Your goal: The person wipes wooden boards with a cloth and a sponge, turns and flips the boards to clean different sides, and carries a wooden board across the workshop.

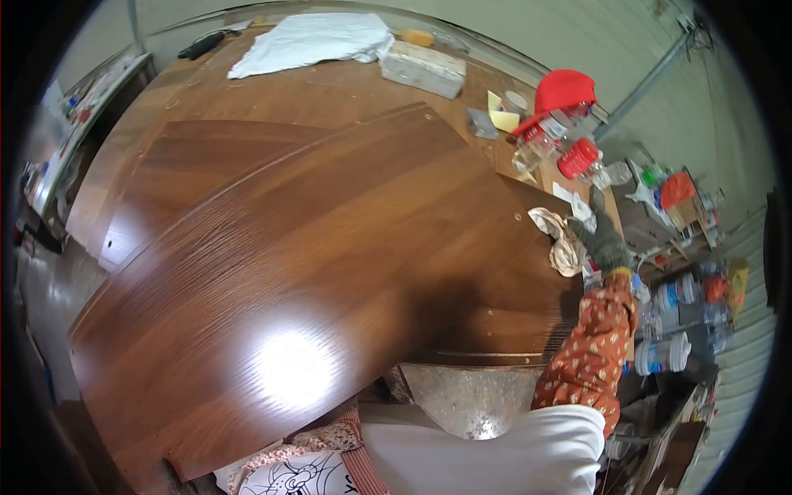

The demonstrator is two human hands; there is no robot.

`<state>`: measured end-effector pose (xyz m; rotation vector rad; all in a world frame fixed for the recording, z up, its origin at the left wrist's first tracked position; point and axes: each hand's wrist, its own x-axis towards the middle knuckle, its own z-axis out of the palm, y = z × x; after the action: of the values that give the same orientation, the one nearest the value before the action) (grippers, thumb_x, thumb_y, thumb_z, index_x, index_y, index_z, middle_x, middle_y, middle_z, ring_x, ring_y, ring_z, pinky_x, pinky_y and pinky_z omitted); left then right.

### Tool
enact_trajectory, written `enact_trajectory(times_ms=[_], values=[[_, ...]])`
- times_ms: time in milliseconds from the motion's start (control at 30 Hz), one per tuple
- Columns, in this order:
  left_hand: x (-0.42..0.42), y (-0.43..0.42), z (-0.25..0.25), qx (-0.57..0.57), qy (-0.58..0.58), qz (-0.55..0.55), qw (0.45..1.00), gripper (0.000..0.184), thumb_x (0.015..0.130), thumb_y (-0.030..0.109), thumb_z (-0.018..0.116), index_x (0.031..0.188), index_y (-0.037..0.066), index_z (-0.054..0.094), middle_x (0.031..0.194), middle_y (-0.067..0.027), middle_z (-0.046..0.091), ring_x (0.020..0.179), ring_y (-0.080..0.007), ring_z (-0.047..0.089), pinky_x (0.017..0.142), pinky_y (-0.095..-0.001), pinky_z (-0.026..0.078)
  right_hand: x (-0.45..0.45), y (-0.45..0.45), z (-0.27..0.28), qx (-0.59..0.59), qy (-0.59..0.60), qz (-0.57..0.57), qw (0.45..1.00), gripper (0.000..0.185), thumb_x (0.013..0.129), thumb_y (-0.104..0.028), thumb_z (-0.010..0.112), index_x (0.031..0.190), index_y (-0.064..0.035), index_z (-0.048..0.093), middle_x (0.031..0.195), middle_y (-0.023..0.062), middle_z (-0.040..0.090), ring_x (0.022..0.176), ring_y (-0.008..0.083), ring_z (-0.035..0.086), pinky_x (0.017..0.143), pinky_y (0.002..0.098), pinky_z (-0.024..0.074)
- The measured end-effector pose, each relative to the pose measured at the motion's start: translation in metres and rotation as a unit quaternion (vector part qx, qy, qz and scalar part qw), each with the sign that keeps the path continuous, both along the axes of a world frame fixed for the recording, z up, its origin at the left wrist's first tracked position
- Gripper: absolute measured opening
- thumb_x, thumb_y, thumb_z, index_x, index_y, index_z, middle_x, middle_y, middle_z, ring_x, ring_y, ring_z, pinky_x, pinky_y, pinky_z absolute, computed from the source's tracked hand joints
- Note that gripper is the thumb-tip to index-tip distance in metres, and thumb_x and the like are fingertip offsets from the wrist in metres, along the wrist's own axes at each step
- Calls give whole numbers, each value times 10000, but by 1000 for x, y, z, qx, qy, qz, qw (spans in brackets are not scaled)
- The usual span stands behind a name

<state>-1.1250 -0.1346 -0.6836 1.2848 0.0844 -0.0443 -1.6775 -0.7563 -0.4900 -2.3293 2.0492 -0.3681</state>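
A large brown wood-grain panel (330,247) lies across the table, over another brown panel (214,148). My right hand (606,239), in a dark grey-green glove, reaches to the table's right side. It is right beside a crumpled, stained cloth (565,243); its fingers are too unclear to show whether they grip it. At the bottom left, a small dark part of my left hand (175,478) shows against the large panel's near edge. Its fingers are mostly hidden.
A white cloth (318,40) and a pale block (422,69) sit at the table's back. A red cap (564,91), a red-labelled bottle (577,157) and a grey block (482,124) stand at the right. Beyond are plastic jars (662,354). A metal surface (474,396) is below the panel.
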Motion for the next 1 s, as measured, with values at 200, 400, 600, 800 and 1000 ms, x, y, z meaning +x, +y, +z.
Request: enact_trajectory(times_ms=[200, 400, 600, 800, 1000], values=[[-65, 23, -7, 235, -121, 43, 963, 421, 887, 149, 590, 1245, -51, 496, 1277, -175, 523, 1158, -270, 498, 995, -434, 422, -30, 66, -49, -31, -104, -79, 991, 649, 782, -314, 712, 1308, -31, 458, 1259, 234, 517, 1105, 349, 552, 942, 410, 433], [-90, 54, -23, 426, -209, 71, 877, 435, 880, 149, 608, 1253, -46, 496, 1276, -173, 525, 1149, -258, 500, 990, -412, 424, 18, 28, -40, -12, 9, -57, 998, 459, 792, -168, 592, 1221, -17, 531, 1099, 198, 607, 1046, 347, 575, 905, 403, 456], [-102, 15, 21, -231, 127, 59, 963, 455, 815, 185, 674, 1223, 39, 535, 1196, -129, 582, 1054, -273, 576, 927, -431, 478, 59, -59, -28, -181, -214, 143, 949, 418, 824, -14, 462, 1235, -9, 537, 1159, 150, 604, 1101, 247, 565, 987, 345, 411], [-111, -14, 56, -236, 142, 64, 959, 493, 805, 112, 646, 1259, 17, 480, 1171, -161, 588, 1023, -310, 592, 895, -447, 510, 257, -35, 78, -292, -292, 357, 838, 371, 921, -96, 445, 1281, -28, 504, 1211, 125, 578, 1080, 229, 559, 968, 326, 418], [-118, -18, 60, -248, 147, 78, 954, 537, 795, 96, 632, 1287, 2, 438, 1217, -184, 547, 1080, -322, 564, 923, -474, 498, 354, -1, -23, -41, -196, 463, 863, 299, 897, -145, 507, 1171, -36, 556, 1117, 186, 591, 1080, 338, 555, 937, 399, 432]])
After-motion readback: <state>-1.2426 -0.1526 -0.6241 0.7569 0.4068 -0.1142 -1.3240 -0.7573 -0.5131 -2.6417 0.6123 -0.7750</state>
